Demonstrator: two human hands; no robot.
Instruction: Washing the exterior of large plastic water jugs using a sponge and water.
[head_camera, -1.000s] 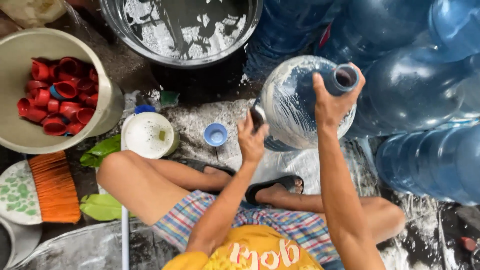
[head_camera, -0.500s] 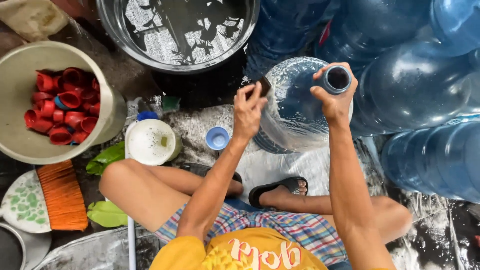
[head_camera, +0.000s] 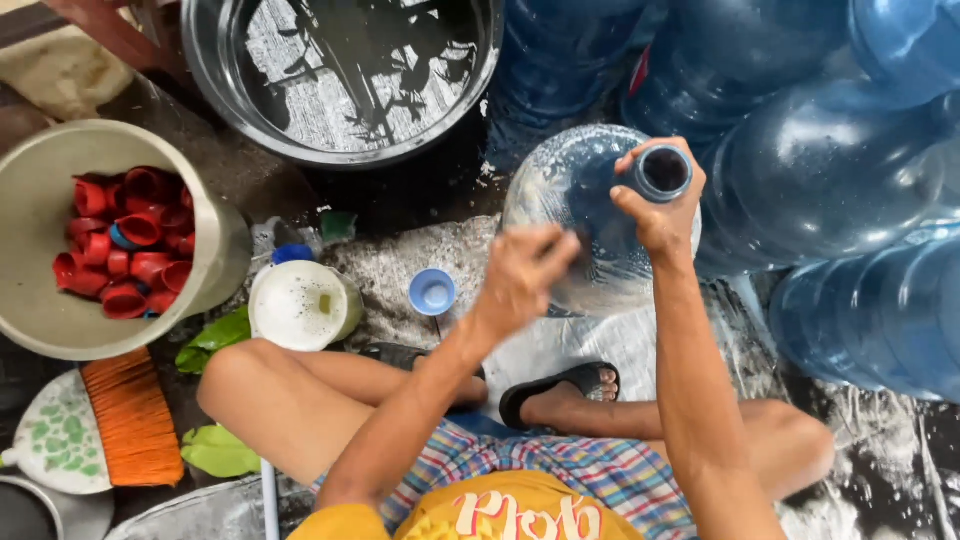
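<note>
The right hand (head_camera: 662, 215) wraps its grip round the neck of the big blue bottle (head_camera: 590, 215), keeping it steady on the wet floor. The left hand (head_camera: 520, 275) rubs its side, blurry, grip unclear

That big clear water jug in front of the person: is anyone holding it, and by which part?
Yes. The right hand grips the water jug by its neck, just below the open mouth. The left hand is blurred against its side; what it holds cannot be told.

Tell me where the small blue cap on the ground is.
In the head view, the small blue cap lies left of centre on the wet ground, between the white soapy cup and the left hand.
</note>
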